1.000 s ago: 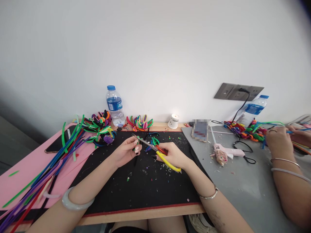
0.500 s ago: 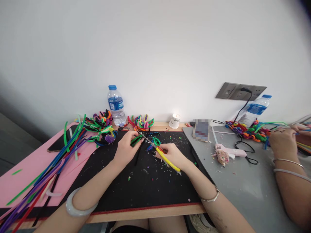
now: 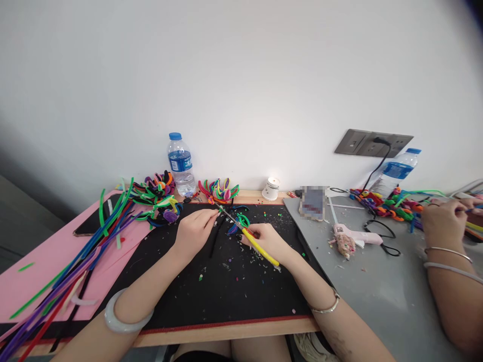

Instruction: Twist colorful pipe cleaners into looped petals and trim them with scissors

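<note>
**Yellow scissors (image 3: 261,250) over a black mat (image 3: 181,296)**

The right hand (image 3: 266,241) is curled around the scissors' handles. The left hand (image 3: 194,231) has its finger and thumb pinched together right by the blade tips; I cannot tell what is between them. A small bunch of blue and green fuzzy sticks (image 3: 243,220) lies on the mat near the blades. Little scraps are dotted around. At the back of the table (image 3: 226,332) stand a bottle (image 3: 180,171) and a paper cup (image 3: 270,190). Off to the right, a pink glue gun (image 3: 358,235) lies near another person's hand (image 3: 444,223).
</note>
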`<state>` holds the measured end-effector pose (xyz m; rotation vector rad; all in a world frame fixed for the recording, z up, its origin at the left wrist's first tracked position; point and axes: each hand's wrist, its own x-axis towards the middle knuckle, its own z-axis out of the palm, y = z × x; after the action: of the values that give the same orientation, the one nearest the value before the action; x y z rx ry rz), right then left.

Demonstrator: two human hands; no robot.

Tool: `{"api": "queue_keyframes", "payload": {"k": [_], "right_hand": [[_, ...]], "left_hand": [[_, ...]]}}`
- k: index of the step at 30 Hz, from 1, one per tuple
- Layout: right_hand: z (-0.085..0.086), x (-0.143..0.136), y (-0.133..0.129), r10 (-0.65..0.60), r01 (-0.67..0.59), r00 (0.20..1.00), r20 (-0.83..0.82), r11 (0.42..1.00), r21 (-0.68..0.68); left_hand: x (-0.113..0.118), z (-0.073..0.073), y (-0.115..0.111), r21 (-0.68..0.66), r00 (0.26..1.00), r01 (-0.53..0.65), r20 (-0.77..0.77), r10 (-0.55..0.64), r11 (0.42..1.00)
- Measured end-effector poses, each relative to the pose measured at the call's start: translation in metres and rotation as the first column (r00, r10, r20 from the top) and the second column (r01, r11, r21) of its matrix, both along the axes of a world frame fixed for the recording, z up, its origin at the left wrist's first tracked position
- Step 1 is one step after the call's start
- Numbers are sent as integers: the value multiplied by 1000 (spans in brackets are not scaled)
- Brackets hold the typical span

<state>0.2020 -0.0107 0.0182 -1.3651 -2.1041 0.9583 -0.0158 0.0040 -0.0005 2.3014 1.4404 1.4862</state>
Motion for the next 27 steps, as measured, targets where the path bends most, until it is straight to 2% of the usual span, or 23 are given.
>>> {"api": "queue_keyframes", "payload": {"k": [4, 9, 13, 16, 18, 23, 27], "right_hand": [[2, 0, -1, -8, 8, 1000, 14, 1000, 6], [3, 2, -1, -13, 12, 999, 33, 1000, 22], [4, 4, 1, 16, -18, 999, 50, 998, 52], [5, 7, 4, 30, -36, 996, 82, 996, 75], [5, 9, 6, 38, -49, 993, 108, 994, 101], [5, 13, 10, 88, -113, 985, 145, 979, 172], [8, 15, 11, 136, -176, 975, 174, 954, 242]], "left_hand": [[1, 1, 0, -44, 999, -22, 44, 24, 999], [3, 6, -2, -109, 988, 8, 154, 9, 994], [3, 13, -3, -248, 955, 119, 293, -43, 962], [3, 17, -1, -390, 874, 306, 477, -94, 869], [2, 18, 1, -437, 806, 422, 582, -109, 794], [-5, 14, 6, -457, 706, 601, 688, -168, 655], [-10, 11, 7, -430, 599, 741, 770, -218, 516]]}}
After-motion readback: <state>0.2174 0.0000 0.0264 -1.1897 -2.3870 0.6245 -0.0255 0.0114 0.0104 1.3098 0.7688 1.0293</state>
